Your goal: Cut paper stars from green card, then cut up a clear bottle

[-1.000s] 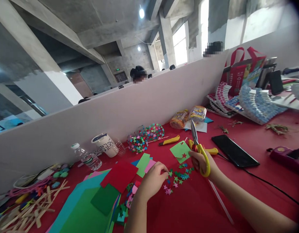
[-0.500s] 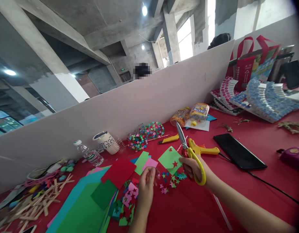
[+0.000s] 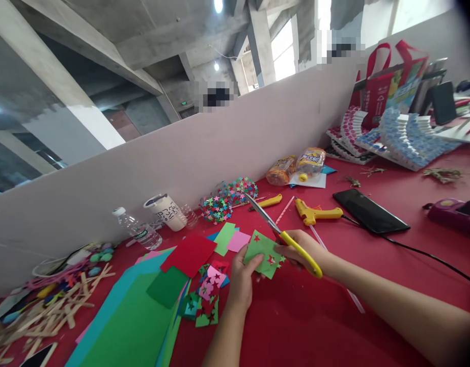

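My left hand (image 3: pixel 240 280) is closed on a small light-green craft sheet (image 3: pixel 264 246), thumb on top of it. Star-shaped holes in this sheet show the red table behind. My right hand (image 3: pixel 301 243) is wrapped around yellow-handled scissors (image 3: pixel 272 222), whose blades point up and to the left above the sheet. Fingertips of the right hand reach the sheet's right corner; whether they grip it I cannot tell. A few small loose stars (image 3: pixel 282 260) peek out at the sheet's lower right edge, and the sheet and hands hide whatever lies behind them.
Punched craft scraps (image 3: pixel 212 283) and a stack of coloured sheets (image 3: pixel 123 318) lie left of my hands. Beyond are a yellow cutter knife (image 3: pixel 270 201), a yellow glue gun (image 3: pixel 321 213) and star-covered balls (image 3: pixel 215 209). A black phone-like slab (image 3: pixel 370 210) and a cable lie right.
My left hand has moved right and taken hold of the green sheet, which is now lifted toward me. The scissors have tilted over to the left in my right hand.
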Action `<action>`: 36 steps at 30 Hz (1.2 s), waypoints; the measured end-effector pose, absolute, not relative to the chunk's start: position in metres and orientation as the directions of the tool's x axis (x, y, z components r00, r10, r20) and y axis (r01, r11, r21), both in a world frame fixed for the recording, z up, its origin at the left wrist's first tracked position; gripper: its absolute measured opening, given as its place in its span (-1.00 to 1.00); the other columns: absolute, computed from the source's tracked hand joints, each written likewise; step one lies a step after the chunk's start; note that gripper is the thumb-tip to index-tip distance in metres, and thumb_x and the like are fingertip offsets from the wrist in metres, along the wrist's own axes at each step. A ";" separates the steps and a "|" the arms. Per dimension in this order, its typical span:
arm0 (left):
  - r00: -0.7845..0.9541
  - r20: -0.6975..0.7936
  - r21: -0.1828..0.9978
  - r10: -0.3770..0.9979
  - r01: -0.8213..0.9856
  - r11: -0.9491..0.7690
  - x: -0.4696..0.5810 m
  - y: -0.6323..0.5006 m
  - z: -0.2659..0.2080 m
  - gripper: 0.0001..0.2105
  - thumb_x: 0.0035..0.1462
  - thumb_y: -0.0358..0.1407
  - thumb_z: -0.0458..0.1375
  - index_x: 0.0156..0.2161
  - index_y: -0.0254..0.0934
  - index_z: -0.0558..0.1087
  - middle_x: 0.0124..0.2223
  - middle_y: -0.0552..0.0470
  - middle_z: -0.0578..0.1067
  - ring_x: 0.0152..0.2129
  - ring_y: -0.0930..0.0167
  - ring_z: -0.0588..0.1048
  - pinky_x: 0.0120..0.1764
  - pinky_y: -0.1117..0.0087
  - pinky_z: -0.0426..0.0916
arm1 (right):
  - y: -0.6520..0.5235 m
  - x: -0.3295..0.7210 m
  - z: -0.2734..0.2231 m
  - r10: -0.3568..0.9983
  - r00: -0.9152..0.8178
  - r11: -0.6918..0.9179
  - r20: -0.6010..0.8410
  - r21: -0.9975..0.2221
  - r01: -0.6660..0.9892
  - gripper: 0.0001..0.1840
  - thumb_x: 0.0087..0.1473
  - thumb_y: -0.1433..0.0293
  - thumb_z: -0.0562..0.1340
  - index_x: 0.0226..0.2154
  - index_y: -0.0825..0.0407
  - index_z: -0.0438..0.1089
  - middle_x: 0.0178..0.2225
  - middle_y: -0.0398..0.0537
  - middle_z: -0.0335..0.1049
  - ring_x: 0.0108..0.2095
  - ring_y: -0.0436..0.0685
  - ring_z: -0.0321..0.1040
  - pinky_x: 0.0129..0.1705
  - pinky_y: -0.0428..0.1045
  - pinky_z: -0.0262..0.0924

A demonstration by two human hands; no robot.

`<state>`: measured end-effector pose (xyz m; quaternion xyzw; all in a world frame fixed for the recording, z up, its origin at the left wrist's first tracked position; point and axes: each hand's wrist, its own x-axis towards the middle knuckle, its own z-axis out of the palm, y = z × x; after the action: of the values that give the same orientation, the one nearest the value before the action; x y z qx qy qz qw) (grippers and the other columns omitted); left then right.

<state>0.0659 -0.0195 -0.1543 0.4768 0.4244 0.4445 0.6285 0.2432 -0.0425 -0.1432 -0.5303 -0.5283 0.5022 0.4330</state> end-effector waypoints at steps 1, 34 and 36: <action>0.236 -0.110 0.975 0.966 -0.166 0.151 0.065 -0.019 -0.154 -0.77 -0.09 -0.28 0.29 -0.30 -0.29 0.39 -0.53 0.17 0.44 -0.71 0.57 0.30 -0.67 0.57 0.10 | -0.043 0.243 -0.144 0.995 -0.070 -0.058 -0.068 -0.990 0.126 -0.76 -0.10 0.42 0.19 -0.66 -0.02 0.12 -0.83 -0.34 0.13 -0.79 -0.08 0.06 -0.72 -0.17 -0.06; 0.117 -0.156 0.988 0.981 0.019 0.155 0.053 -0.024 -0.146 -0.80 -0.03 -0.22 0.26 -0.30 -0.30 0.53 -0.32 -0.05 0.60 -0.34 0.27 0.54 -0.22 0.32 0.37 | -0.048 0.247 -0.138 0.993 -0.094 -0.011 -0.071 -0.851 0.526 -0.61 -0.09 0.21 0.29 -0.65 0.00 0.10 -0.68 -0.31 -0.05 -0.62 -0.06 -0.09 -0.60 -0.11 -0.22; 0.002 -0.082 0.993 0.997 0.088 0.082 0.045 -0.020 -0.148 -0.79 -0.07 -0.22 0.29 -0.31 -0.29 0.53 -0.33 -0.04 0.60 -0.34 0.26 0.54 -0.21 0.31 0.37 | -0.049 0.254 -0.141 0.990 -0.127 0.037 -0.064 -0.748 0.662 -0.57 -0.07 0.14 0.29 -0.63 0.00 0.08 -0.64 -0.31 -0.09 -0.58 -0.05 -0.16 -0.56 -0.10 -0.23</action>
<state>0.0449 -0.0203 -0.1481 0.5018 0.5402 0.4554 0.4990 0.2539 -0.0490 -0.1412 -0.6115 -0.6755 0.3278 0.2497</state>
